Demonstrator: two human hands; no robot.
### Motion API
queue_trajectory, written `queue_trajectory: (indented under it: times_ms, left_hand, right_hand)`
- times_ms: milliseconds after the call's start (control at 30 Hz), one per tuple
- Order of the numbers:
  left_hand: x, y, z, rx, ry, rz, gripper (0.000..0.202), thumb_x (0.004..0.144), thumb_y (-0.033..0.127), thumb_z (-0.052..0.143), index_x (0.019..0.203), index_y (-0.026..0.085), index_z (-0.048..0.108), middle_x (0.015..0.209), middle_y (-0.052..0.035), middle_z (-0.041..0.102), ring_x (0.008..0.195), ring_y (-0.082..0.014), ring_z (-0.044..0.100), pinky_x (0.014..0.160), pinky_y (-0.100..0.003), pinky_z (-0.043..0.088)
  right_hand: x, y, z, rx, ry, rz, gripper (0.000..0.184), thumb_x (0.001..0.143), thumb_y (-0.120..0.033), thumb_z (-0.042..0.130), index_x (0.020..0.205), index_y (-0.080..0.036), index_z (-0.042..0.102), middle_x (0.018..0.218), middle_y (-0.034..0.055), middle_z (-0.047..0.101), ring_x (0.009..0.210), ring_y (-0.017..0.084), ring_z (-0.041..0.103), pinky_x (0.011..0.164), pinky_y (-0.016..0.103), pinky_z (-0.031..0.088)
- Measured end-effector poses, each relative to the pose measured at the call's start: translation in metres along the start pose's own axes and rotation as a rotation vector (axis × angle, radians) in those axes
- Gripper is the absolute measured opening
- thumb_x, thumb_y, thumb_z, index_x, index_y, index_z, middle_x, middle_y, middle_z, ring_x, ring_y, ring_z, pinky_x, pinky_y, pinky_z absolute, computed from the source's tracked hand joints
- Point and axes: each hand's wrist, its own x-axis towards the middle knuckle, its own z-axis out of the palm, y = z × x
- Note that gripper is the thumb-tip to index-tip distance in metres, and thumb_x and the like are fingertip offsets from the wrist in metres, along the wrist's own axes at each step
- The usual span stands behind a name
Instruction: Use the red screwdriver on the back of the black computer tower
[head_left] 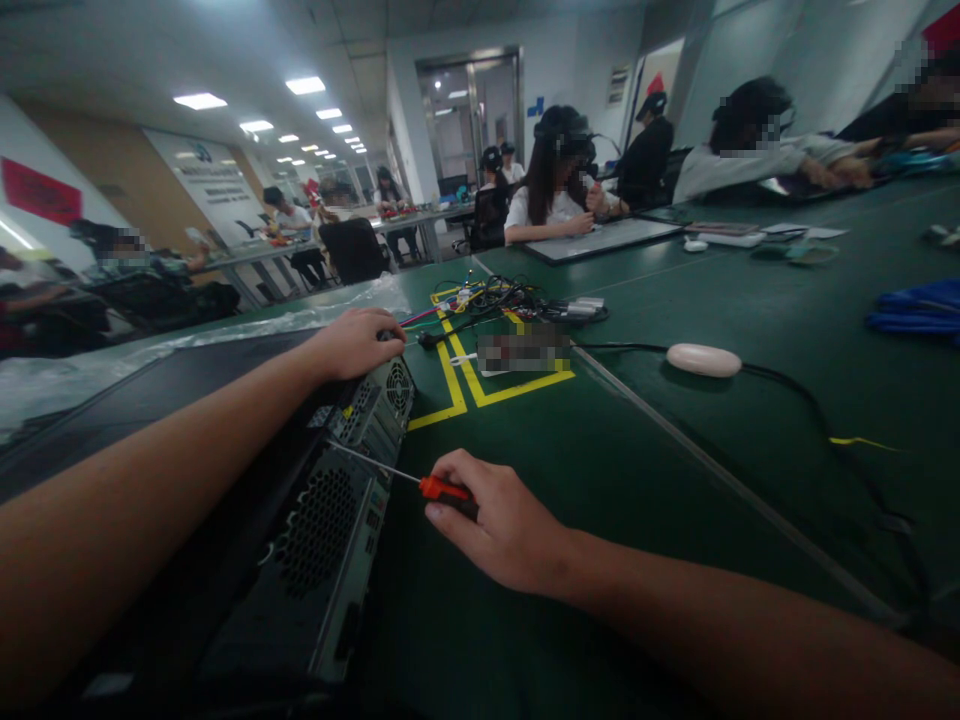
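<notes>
A black desktop computer case (247, 590) lies on the green table, its rear panel with vents and ports facing right. My right hand (506, 525) is closed around the red and black handle of a screwdriver (442, 490). The thin metal shaft points left, and its tip meets the upper edge of the rear panel. At the case's far rear corner, my left hand (360, 345) presses on the top with bent fingers gripping the edge. A small dark round thing shows by those fingertips; I cannot make out what it is.
Beyond the case, tangled cables (502, 295) and a blurred-out box (521, 350) lie around yellow tape marks. A black cord with a white oval piece (703, 360) runs right. Blue gloves or cloth (919, 310) lie far right. Clear plastic sheeting (45, 385) spreads left. Several people sit at tables behind.
</notes>
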Motion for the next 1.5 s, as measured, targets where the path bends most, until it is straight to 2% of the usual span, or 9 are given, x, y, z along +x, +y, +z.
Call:
queue_trajectory:
  times_ms: [167, 267, 367, 567, 767, 933, 1167, 1400, 1500]
  left_hand:
    - [-0.0003, 0.0009, -0.0007, 0.014, -0.014, -0.007, 0.049, 0.089, 0.049, 0.044, 0.105, 0.020, 0.079, 0.128, -0.0139, 0.075, 0.126, -0.0322, 0.065, 0.116, -0.046, 0.046]
    - [-0.0010, 0.0031, -0.0020, 0.012, -0.025, 0.004, 0.049, 0.088, 0.047, 0.043, 0.104, 0.018, 0.078, 0.123, -0.0145, 0.075, 0.119, -0.0311, 0.067, 0.113, -0.045, 0.049]
    - [-0.0015, 0.0048, -0.0029, 0.008, -0.018, 0.014, 0.049, 0.088, 0.046, 0.041, 0.103, 0.017, 0.078, 0.119, -0.0146, 0.075, 0.113, -0.0293, 0.068, 0.110, -0.044, 0.050]
    - [-0.0013, 0.0049, -0.0032, -0.002, -0.015, 0.013, 0.049, 0.088, 0.047, 0.042, 0.103, 0.018, 0.078, 0.119, -0.0145, 0.075, 0.114, -0.0294, 0.068, 0.111, -0.044, 0.050]
    - [-0.0010, 0.0040, -0.0026, 0.013, -0.016, -0.003, 0.052, 0.088, 0.047, 0.043, 0.107, 0.016, 0.080, 0.128, -0.0155, 0.074, 0.124, -0.0325, 0.066, 0.115, -0.045, 0.048]
    - [-0.0008, 0.0026, -0.0018, 0.003, -0.011, -0.003, 0.049, 0.088, 0.047, 0.044, 0.105, 0.018, 0.079, 0.129, -0.0153, 0.074, 0.126, -0.0333, 0.066, 0.116, -0.048, 0.048]
    - [-0.0006, 0.0025, -0.0018, 0.009, -0.022, 0.003, 0.050, 0.089, 0.047, 0.043, 0.107, 0.017, 0.079, 0.129, -0.0161, 0.074, 0.126, -0.0335, 0.066, 0.116, -0.048, 0.047]
    - [-0.0011, 0.0015, -0.0018, 0.021, -0.017, 0.003, 0.050, 0.089, 0.049, 0.043, 0.107, 0.020, 0.080, 0.128, -0.0129, 0.074, 0.127, -0.0300, 0.065, 0.118, -0.042, 0.046]
    - [-0.0010, 0.0006, -0.0013, -0.004, -0.007, 0.004, 0.046, 0.088, 0.049, 0.046, 0.103, 0.021, 0.079, 0.125, -0.0125, 0.075, 0.122, -0.0308, 0.067, 0.115, -0.045, 0.048]
  right_hand:
    - [0.0002, -0.0002, 0.0003, 0.002, 0.009, 0.001, 0.011, 0.100, -0.026, 0.065, 0.109, -0.021, 0.062, 0.094, 0.0027, 0.071, 0.081, 0.019, 0.065, 0.075, 0.033, 0.049]
    - [0.0005, -0.0003, 0.0004, 0.015, 0.012, 0.010, 0.010, 0.101, -0.026, 0.065, 0.109, -0.020, 0.064, 0.092, 0.0024, 0.071, 0.079, 0.018, 0.065, 0.073, 0.031, 0.049]
    - [0.0011, 0.0007, 0.0009, 0.012, 0.026, -0.007, 0.011, 0.101, -0.025, 0.064, 0.111, -0.020, 0.066, 0.097, 0.0034, 0.072, 0.084, 0.019, 0.067, 0.076, 0.031, 0.050]
    - [0.0012, 0.0024, 0.0018, -0.010, 0.030, -0.057, 0.017, 0.108, -0.029, 0.055, 0.113, -0.019, 0.068, 0.105, 0.0068, 0.074, 0.094, 0.021, 0.069, 0.084, 0.035, 0.052]
    - [-0.0008, 0.0016, 0.0040, 0.091, 0.063, 0.021, 0.022, 0.098, -0.028, 0.069, 0.116, -0.022, 0.059, 0.093, 0.0018, 0.072, 0.079, 0.018, 0.067, 0.073, 0.031, 0.051]
    - [-0.0002, 0.0029, 0.0039, 0.078, 0.073, 0.000, 0.013, 0.098, -0.024, 0.068, 0.105, -0.023, 0.057, 0.093, 0.0011, 0.070, 0.076, 0.017, 0.063, 0.072, 0.031, 0.049]
    - [0.0007, 0.0019, 0.0025, 0.070, 0.076, -0.005, 0.010, 0.099, -0.025, 0.067, 0.105, -0.022, 0.058, 0.092, 0.0007, 0.068, 0.075, 0.016, 0.062, 0.071, 0.030, 0.047]
    - [0.0005, 0.0013, 0.0027, 0.050, 0.081, -0.001, 0.010, 0.100, -0.026, 0.066, 0.106, -0.022, 0.059, 0.093, 0.0009, 0.069, 0.077, 0.017, 0.063, 0.071, 0.030, 0.047]
    - [0.0010, 0.0004, 0.0015, 0.029, 0.074, -0.003, 0.009, 0.101, -0.028, 0.065, 0.106, -0.022, 0.060, 0.095, 0.0022, 0.070, 0.082, 0.019, 0.065, 0.074, 0.031, 0.048]
